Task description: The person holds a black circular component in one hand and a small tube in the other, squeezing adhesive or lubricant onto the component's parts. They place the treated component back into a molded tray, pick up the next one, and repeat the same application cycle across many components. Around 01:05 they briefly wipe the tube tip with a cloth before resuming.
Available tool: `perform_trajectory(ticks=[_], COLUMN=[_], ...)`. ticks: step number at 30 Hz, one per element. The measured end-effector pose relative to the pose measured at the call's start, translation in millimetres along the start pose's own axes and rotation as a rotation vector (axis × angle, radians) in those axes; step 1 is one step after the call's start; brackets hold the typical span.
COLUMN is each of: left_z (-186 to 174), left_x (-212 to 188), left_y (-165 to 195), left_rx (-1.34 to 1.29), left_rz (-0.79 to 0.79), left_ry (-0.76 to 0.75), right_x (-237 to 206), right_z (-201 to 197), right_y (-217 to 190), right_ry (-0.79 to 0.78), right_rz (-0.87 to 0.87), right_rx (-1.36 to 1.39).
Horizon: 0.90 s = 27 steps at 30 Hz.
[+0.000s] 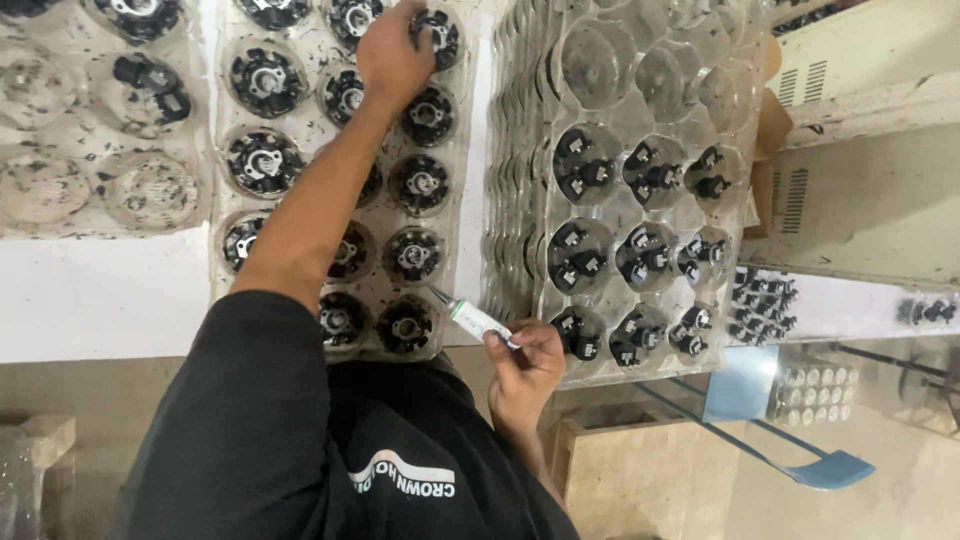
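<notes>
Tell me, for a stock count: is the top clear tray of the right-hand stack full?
Partly full: the tray holds black parts in its three nearer rows; the farther pockets are empty.

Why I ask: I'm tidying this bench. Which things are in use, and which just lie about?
In use:
left hand on a black round part
its clear tray
right hand holding a small white tube

Lying about:
stack of clear trays with black parts
blue-handled tool
</notes>
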State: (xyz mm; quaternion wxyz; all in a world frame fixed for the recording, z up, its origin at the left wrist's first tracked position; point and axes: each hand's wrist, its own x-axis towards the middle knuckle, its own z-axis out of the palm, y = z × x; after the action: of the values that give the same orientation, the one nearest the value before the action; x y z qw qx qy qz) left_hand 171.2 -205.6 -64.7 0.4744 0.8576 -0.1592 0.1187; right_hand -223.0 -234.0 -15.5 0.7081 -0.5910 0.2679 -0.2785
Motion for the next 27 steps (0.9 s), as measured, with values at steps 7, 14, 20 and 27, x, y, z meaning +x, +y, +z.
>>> perform_trajectory(ticks=[7,14,20,27], left_z=[-135.6,-247.0,-265.8,-286.3], left_x=[-110.9,-200.4,-177.4,-189.9], left_y=[-119.9,-164.4,-184.8,-187.1], left_rx=[-0.491,-0.477,-0.456,-0.473], left_rz=[-0.248,-1.062,-0.915,-0.673], left_ry=[0.787,1.126,0.941,0.692], right_x=[30.0,47.5,44.6,28.3], right_z=[7.1,14.5,47.9,98.4], right_y=[21.1,97.0,110.0,106.8], right_ry=[-0.19,-0.48,-0.625,-0.917], right_rz=[0.502,0.879,1.065,0.974], right_rx=[0.476,0.829,0.871,0.641])
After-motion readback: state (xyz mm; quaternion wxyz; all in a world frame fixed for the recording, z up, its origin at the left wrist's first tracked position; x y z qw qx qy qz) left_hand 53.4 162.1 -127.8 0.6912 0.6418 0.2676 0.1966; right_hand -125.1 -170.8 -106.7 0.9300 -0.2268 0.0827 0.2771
